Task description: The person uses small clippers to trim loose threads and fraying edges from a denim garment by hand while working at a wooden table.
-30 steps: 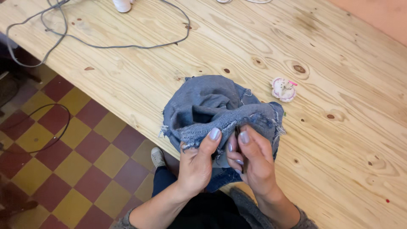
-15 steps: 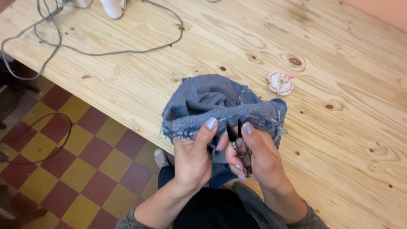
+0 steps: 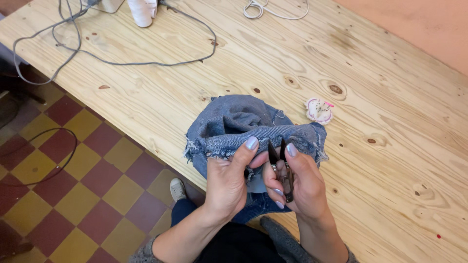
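- At the far left corner of the wooden counter (image 3: 380, 160), a grey cable (image 3: 122, 58) loops across the boards beside a white spool-shaped object (image 3: 141, 10); neither is in use.
- At the near edge of the counter, a bundled piece of blue denim (image 3: 234, 122) lies partly on the boards and partly hanging over toward the person's lap. Its frayed edge (image 3: 219, 151) faces the hands.
- Left hand (image 3: 226, 182): grip clenched on the denim, thumb on top, pinching the frayed edge and holding it taut.
- Right hand (image 3: 295, 182): grip closed around small dark thread snips (image 3: 280, 163), blades parted and pointing up at the denim edge, just beside the left thumb.
- Progress, as a judgement: the trimming looks to be mid-way. Loose threads show along the left end and at the right corner of the fabric, so that fringe appears uncut. No cut threads are visible on the counter, so how much has been trimmed cannot be told.
- Right of the denim, near but apart, a small pink and white pincushion (image 3: 319, 110) sits on the counter.
- Toward the far edge, a coil of white cord (image 3: 273, 7) lies well apart from the work.
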